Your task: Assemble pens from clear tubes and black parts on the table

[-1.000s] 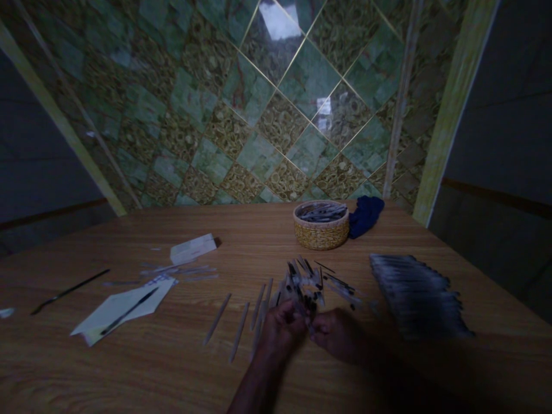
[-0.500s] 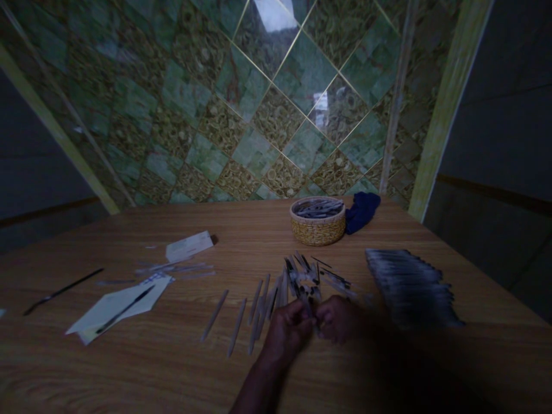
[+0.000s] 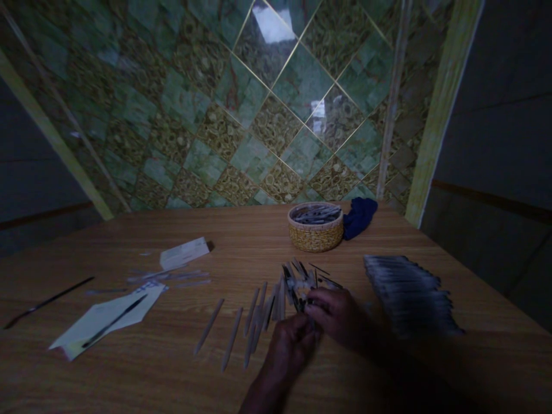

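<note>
Close together over the wooden table, my left hand (image 3: 292,344) and my right hand (image 3: 338,316) both have their fingers closed. Between them is a thin pen (image 3: 302,306), mostly hidden by the fingers, with a dark part showing at the top. Just beyond the hands lies a loose heap of pen parts (image 3: 290,279), some pale and some dark. Several pale pen barrels (image 3: 233,339) are spread to the left of my left hand. To the right of my right hand, a dense row of dark-looking pens (image 3: 407,293) lies side by side.
A woven basket (image 3: 315,237) full of pen-like sticks stands at the back, with a dark blue cloth (image 3: 360,217) beside it. At left are a sheet of paper (image 3: 101,319) with a pen on it, thin clear strips (image 3: 185,279), a white box (image 3: 184,253) and a long dark stick (image 3: 47,302).
My right hand has risen slightly and come over the top of my left fingers. My left hand stays closed, a little lower in view. The camera view has shifted slightly.
</note>
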A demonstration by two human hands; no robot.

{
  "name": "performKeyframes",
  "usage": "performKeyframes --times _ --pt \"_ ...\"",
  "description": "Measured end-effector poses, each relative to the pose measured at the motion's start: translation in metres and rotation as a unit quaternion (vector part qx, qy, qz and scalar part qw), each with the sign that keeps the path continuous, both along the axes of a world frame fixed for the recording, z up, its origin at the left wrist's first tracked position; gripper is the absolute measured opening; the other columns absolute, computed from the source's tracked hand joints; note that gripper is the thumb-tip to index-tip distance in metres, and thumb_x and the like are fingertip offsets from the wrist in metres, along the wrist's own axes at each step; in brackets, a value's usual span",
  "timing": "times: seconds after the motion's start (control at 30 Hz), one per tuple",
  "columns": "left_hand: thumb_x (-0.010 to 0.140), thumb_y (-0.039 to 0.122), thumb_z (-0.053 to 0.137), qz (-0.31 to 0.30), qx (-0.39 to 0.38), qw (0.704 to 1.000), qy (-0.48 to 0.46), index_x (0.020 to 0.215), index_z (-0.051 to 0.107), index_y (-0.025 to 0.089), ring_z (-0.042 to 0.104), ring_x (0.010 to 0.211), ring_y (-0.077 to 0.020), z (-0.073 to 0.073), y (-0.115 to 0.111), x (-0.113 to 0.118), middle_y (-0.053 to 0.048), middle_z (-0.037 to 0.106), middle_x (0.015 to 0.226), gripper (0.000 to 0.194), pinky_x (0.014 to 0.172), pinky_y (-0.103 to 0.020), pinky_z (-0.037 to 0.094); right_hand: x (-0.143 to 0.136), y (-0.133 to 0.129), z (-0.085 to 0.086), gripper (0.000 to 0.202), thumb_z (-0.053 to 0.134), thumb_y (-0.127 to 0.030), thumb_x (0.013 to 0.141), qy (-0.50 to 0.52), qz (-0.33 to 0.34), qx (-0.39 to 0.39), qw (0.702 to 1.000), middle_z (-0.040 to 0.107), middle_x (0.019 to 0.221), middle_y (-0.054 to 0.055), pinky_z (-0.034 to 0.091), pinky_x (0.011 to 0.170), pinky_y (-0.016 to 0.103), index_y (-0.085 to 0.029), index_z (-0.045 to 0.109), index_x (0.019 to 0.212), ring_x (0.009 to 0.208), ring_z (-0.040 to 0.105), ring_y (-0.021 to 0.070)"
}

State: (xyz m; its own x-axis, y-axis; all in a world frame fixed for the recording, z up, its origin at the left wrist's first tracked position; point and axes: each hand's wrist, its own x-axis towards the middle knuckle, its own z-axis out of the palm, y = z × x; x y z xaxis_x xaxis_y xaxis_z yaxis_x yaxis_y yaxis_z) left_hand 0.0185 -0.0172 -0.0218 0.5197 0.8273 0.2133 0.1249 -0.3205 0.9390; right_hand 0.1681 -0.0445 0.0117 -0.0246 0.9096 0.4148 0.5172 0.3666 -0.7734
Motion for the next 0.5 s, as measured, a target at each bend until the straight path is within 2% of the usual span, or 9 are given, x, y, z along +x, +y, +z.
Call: performKeyframes --times 0.17,0.37,0.5 --pt "0.073 0.029 0.064 -0.029 0.016 0.999 0.031 0.070 0.070 0.014 0.058 0.069 -0.0192 0.003 0.002 -0.001 -0.004 0.065 0.069 0.017 0.061 -0.023 0.045 -0.009 -0.006 0.001 0.015 0.046 -0.025 0.085 -0.047 -0.018 0.038 0.998 0.055 0.062 -0.001 0.032 0.054 0.023 -0.020 0.057 0.075 0.057 0.051 0.0124" --pt "0.077 0.020 0.057 -0.056 0.077 0.993 0.073 0.084 0.074 0.017 0.060 0.072 -0.0195 0.002 0.003 -0.001 -0.004 0.068 0.079 0.019 0.062 -0.021 0.045 -0.013 -0.004 -0.015 0.018 0.041 -0.024 0.088 -0.092 -0.039 0.068 0.993 0.058 0.063 0.002 0.031 0.052 0.024 -0.021 0.057 0.081 0.056 0.053 0.0142" --pt "0.076 0.014 0.054 -0.053 0.115 0.987 0.095 0.084 0.073 0.018 0.060 0.071 -0.0189 0.001 0.002 -0.002 -0.004 0.068 0.079 0.021 0.061 -0.020 0.044 -0.014 -0.004 -0.022 0.023 0.038 -0.026 0.090 -0.105 -0.043 0.096 0.989 0.057 0.062 0.003 0.030 0.050 0.025 -0.021 0.057 0.078 0.054 0.051 0.0146"
